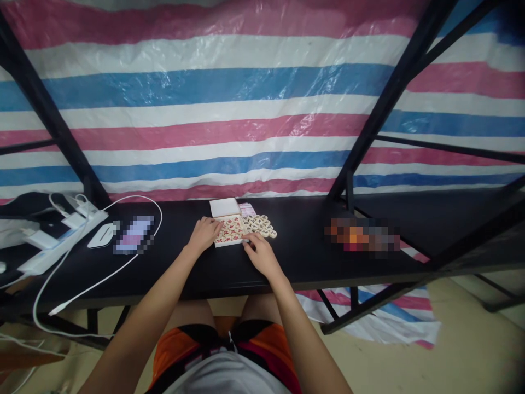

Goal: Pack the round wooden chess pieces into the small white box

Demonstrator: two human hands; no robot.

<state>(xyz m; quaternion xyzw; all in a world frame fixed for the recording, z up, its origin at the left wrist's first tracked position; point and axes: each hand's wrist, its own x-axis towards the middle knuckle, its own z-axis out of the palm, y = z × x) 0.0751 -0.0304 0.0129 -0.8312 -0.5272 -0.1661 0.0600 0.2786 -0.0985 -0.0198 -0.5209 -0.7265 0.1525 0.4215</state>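
A small white box (229, 243) stands on the black table, with round cream xiangqi pieces (232, 227) marked in red lying in it. Its white lid (225, 207) is tipped back at the far side. My left hand (204, 234) is around the box's left edge, fingertips reaching over the pieces. At the near right corner, my right hand (260, 254) touches the edge with thumb and forefinger apart; I make out nothing between them. Just right of the box, several loose pieces with dark characters (260, 224) are heaped together. A pink-and-white paper packet (247, 209) lies behind them.
On the left are a power strip (65, 243) with plugs, a white cable (102, 273), a white flat device (101, 235) and a blurred phone (134, 234). A blurred orange-and-dark item (363, 236) lies right. Black frame posts (373, 126) and a striped tarp (229, 87) stand behind.
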